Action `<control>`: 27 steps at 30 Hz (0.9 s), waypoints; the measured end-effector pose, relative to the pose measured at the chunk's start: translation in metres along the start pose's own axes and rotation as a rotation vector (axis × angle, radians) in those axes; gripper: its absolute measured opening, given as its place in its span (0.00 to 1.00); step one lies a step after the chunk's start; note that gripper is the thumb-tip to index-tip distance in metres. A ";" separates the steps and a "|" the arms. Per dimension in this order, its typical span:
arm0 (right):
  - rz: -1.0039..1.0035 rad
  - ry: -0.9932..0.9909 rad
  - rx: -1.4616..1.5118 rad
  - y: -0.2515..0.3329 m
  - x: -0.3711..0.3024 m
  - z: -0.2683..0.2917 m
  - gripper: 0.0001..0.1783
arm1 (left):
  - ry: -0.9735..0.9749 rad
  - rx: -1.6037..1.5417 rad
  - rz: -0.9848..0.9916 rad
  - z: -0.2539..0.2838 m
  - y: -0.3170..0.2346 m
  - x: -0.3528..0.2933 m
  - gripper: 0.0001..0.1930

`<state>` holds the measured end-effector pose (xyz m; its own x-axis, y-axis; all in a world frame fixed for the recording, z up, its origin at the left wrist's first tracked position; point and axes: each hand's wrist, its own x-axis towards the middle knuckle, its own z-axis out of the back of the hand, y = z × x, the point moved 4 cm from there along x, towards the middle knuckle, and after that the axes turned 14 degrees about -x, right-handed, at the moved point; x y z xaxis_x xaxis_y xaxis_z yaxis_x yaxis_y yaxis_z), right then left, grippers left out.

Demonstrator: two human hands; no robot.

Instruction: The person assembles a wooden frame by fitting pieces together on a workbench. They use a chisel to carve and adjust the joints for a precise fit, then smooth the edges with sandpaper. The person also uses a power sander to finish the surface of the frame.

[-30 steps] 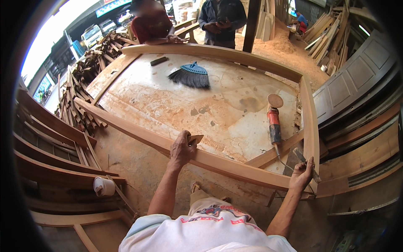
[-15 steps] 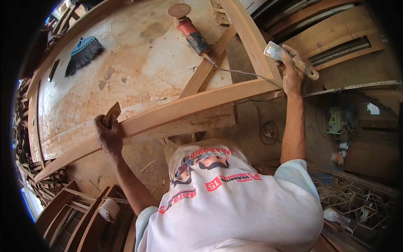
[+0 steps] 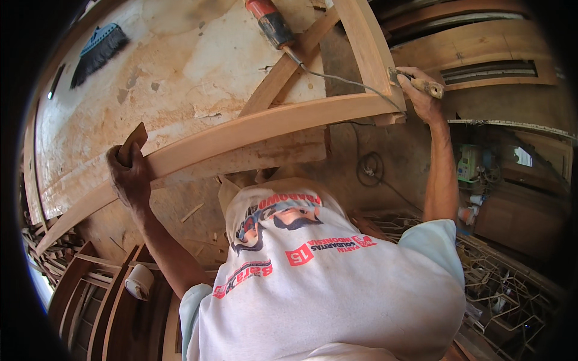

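My left hand (image 3: 130, 179) is closed around a thin, flat brown piece (image 3: 136, 136) whose corner sticks up past the fingers. It rests against the near rail of a pale wooden frame (image 3: 241, 133), toward the left. At the frame's right corner, my right hand (image 3: 423, 107) grips a putty knife (image 3: 430, 88) by its worn, stained handle. The knife's blade points left at the upright rail beside the corner and is seen nearly edge-on, so whether it touches the wood I cannot tell.
A red and black power sander (image 3: 270, 23) lies on the stained board (image 3: 198, 78), its cord crossing the frame's corner. A blue brush with black bristles (image 3: 101, 51) is at the far left. A white tub (image 3: 139, 281) stands among wooden parts lower left; a coiled cable (image 3: 369, 168) lies on the floor.
The putty knife has come down and left to the frame's corner, its blade turning edge-on. The view has shifted, so the sander's disc is out of sight. My left hand keeps the brown piece.
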<state>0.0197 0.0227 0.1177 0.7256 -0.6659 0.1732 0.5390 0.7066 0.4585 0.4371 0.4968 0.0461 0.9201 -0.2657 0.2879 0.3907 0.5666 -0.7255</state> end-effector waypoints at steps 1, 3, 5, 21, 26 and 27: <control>0.014 0.016 -0.005 0.001 0.001 0.001 0.14 | -0.016 -0.001 -0.014 0.000 -0.001 0.000 0.21; 0.046 0.033 -0.027 0.000 0.003 0.000 0.14 | -0.017 0.006 0.002 -0.001 0.002 -0.001 0.21; 0.080 0.032 -0.062 -0.007 0.004 0.000 0.14 | -0.013 0.013 0.006 -0.002 0.002 -0.001 0.21; -0.040 0.293 0.121 -0.006 0.007 0.007 0.16 | 0.001 0.022 0.021 -0.001 0.012 0.001 0.23; -0.066 0.231 0.065 -0.014 -0.003 0.017 0.16 | -0.013 0.042 0.010 -0.003 0.011 0.003 0.23; -0.089 0.189 0.100 -0.016 -0.001 0.015 0.15 | -0.013 0.054 0.026 -0.003 0.009 0.002 0.23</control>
<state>0.0038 0.0081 0.1233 0.7492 -0.6614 -0.0337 0.5665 0.6136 0.5501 0.4424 0.4988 0.0379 0.9301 -0.2401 0.2780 0.3673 0.6143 -0.6983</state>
